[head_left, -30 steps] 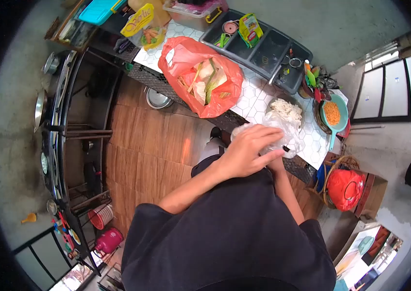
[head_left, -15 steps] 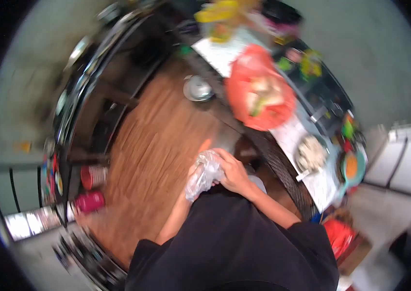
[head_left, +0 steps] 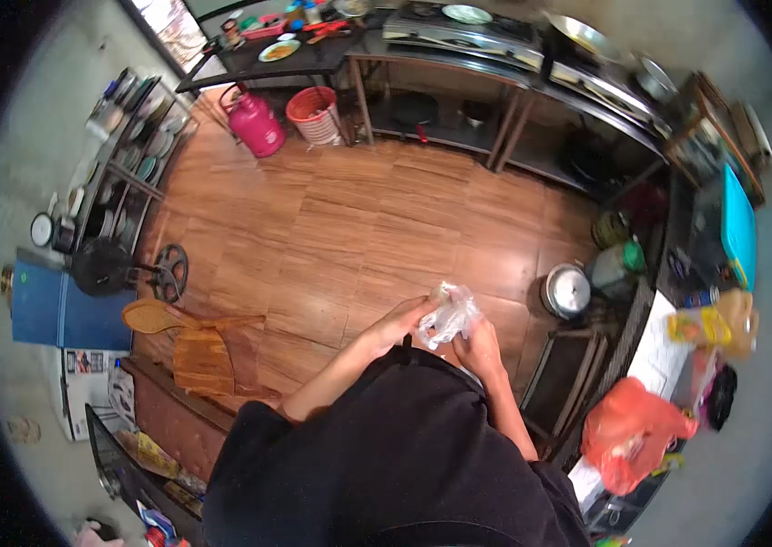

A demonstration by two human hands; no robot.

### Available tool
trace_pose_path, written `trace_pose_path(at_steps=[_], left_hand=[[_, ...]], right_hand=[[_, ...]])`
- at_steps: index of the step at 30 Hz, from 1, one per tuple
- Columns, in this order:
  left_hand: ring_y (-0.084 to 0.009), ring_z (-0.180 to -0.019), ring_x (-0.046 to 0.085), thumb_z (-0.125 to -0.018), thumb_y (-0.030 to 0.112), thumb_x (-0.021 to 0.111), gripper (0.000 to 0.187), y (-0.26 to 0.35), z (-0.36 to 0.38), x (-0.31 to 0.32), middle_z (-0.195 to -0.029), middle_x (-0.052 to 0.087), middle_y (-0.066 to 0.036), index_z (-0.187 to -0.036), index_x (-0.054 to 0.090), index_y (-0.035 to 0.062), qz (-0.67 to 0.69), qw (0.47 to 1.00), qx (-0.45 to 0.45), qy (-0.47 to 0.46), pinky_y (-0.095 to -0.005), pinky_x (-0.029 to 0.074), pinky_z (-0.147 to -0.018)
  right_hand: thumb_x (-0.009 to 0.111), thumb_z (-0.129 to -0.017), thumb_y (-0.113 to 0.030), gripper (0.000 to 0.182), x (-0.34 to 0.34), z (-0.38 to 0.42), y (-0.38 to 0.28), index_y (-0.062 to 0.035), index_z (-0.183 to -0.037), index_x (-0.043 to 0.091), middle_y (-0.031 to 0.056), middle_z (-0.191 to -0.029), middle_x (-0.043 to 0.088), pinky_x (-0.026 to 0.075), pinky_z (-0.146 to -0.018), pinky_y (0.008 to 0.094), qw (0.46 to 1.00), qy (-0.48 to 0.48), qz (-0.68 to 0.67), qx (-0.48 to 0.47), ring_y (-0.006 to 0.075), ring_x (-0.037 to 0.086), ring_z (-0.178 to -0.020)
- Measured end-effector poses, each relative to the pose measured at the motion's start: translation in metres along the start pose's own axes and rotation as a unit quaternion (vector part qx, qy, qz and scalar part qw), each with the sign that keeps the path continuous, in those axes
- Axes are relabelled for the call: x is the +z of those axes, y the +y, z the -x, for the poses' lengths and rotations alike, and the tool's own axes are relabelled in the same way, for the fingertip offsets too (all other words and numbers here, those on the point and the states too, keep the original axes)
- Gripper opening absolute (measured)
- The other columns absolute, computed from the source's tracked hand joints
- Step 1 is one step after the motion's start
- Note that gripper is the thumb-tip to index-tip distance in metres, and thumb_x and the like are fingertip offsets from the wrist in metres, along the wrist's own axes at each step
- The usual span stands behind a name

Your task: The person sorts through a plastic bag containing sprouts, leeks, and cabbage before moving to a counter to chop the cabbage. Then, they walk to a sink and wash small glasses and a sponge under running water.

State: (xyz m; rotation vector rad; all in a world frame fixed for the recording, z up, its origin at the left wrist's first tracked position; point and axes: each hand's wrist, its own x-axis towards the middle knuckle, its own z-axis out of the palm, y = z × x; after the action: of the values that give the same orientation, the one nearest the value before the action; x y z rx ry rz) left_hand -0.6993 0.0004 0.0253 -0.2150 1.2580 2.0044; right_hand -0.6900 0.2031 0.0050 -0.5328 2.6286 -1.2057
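A crumpled clear plastic bag (head_left: 450, 314) is held up in front of my body, above the tiled floor. My left hand (head_left: 410, 317) grips its left side, with the fingers closed on the film. On the right side, my right hand (head_left: 479, 345) pinches the same bag, its fingers partly hidden behind the plastic. I cannot make out whether anything is inside the bag.
A counter at the right holds a red plastic bag (head_left: 632, 433) and a yellow packet (head_left: 700, 325). A lidded metal pot (head_left: 566, 291) stands on the floor. Further off are a pink gas cylinder (head_left: 255, 123), a red basket (head_left: 315, 117), a stove (head_left: 463, 38) and a wooden stool (head_left: 203, 360).
My view has swung left, away from the counter, so the counter now lies at the far right. Both hands still hold the plastic bag, which sits further right in view.
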Motion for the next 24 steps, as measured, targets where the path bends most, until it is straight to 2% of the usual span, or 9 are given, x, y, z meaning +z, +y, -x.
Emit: trace_pose_path(at_steps=[3,5,9,12,14,17,20,23,24], left_hand=[[-0.0106,-0.097,0.058,-0.097,0.033,0.053,0.046,0.002,-0.002,-0.033,-0.116,0.057,-0.002,-0.136,0.043,0.0109,-0.042,0.990,0.093,0.096,-0.0265,0.050,-0.079],[-0.0103,-0.097,0.057,-0.096,0.028,0.054,0.046,0.017,-0.008,-0.049,-0.119,0.056,-0.002,-0.137,0.041,0.0123,-0.028,0.988,0.088,0.124,-0.0262,0.050,-0.078],[-0.0109,-0.101,0.056,-0.095,0.020,0.055,0.039,0.032,-0.035,-0.090,-0.118,0.055,-0.003,-0.132,0.045,0.0100,0.049,0.974,0.124,0.183,-0.0268,0.049,-0.083],[-0.0131,-0.103,0.057,-0.094,0.014,0.056,0.034,0.046,-0.076,-0.143,-0.116,0.057,-0.003,-0.127,0.050,0.0074,0.052,0.923,0.266,0.274,-0.0291,0.050,-0.085],[-0.0155,-0.102,0.059,-0.093,0.010,0.055,0.031,0.076,-0.089,-0.173,-0.112,0.060,-0.005,-0.123,0.052,0.0048,0.036,0.917,0.300,0.261,-0.0321,0.052,-0.083],[-0.0169,-0.098,0.061,-0.094,0.008,0.053,0.028,0.108,-0.117,-0.205,-0.109,0.062,-0.007,-0.121,0.054,0.0040,0.066,0.896,0.283,0.336,-0.0336,0.054,-0.079],[-0.0175,-0.094,0.063,-0.093,0.009,0.052,0.028,0.141,-0.136,-0.237,-0.107,0.063,-0.007,-0.121,0.055,0.0047,0.088,0.879,0.301,0.359,-0.0334,0.054,-0.076],[-0.0175,-0.093,0.063,-0.093,0.016,0.052,0.027,0.155,-0.146,-0.278,-0.105,0.064,-0.005,-0.119,0.056,0.0086,0.137,0.862,0.243,0.423,-0.0338,0.053,-0.071],[-0.0174,-0.093,0.063,-0.093,0.019,0.051,0.027,0.168,-0.145,-0.288,-0.105,0.065,-0.003,-0.118,0.057,0.0109,0.192,0.845,0.224,0.447,-0.0337,0.052,-0.070]], right_hand=[[0.065,-0.073,-0.006,0.038,0.014,-0.056,-0.025,-0.0040,-0.110,0.058,0.0268,-0.091,0.062,0.050,-0.072,0.0492,0.999,-0.034,0.000,0.028,0.0438,0.061,-0.081],[0.067,-0.071,-0.007,0.043,0.020,-0.095,-0.038,-0.0045,-0.112,0.057,0.0282,-0.100,0.060,0.050,-0.076,0.0495,0.989,-0.113,0.059,0.076,0.0447,0.060,-0.088],[0.065,-0.071,-0.005,0.048,0.042,-0.163,-0.028,-0.0044,-0.118,0.055,0.0263,-0.124,0.049,0.047,-0.088,0.0485,0.991,-0.118,0.031,-0.051,0.0454,0.055,-0.103],[0.061,-0.075,-0.002,0.062,0.040,-0.231,-0.033,-0.0121,-0.134,0.045,0.0210,-0.132,0.043,0.043,-0.096,0.0458,0.973,-0.109,-0.067,-0.193,0.0431,0.046,-0.118],[0.062,-0.076,-0.003,0.068,0.026,-0.280,-0.047,-0.0155,-0.139,0.040,0.0212,-0.135,0.040,0.043,-0.097,0.0452,0.966,-0.184,-0.046,-0.177,0.0434,0.045,-0.120],[0.064,-0.077,-0.005,0.084,0.017,-0.346,-0.058,-0.0231,-0.149,0.023,0.0219,-0.140,0.035,0.042,-0.099,0.0437,0.948,-0.252,0.015,-0.193,0.0433,0.042,-0.123],[0.064,-0.084,-0.014,0.081,0.013,-0.412,-0.066,-0.0167,-0.150,0.017,0.0236,-0.147,0.027,0.035,-0.107,0.0424,0.915,-0.339,-0.079,-0.203,0.0421,0.031,-0.135],[0.063,-0.087,-0.020,0.079,0.006,-0.463,-0.075,-0.0117,-0.150,0.016,0.0244,-0.150,0.021,0.031,-0.110,0.0414,0.921,-0.335,-0.058,-0.191,0.0426,0.022,-0.139],[0.062,-0.087,-0.022,0.077,0.016,-0.479,-0.066,-0.0071,-0.148,0.018,0.0274,-0.149,0.024,0.032,-0.109,0.0410,0.932,-0.319,-0.040,-0.166,0.0433,0.029,-0.136]])
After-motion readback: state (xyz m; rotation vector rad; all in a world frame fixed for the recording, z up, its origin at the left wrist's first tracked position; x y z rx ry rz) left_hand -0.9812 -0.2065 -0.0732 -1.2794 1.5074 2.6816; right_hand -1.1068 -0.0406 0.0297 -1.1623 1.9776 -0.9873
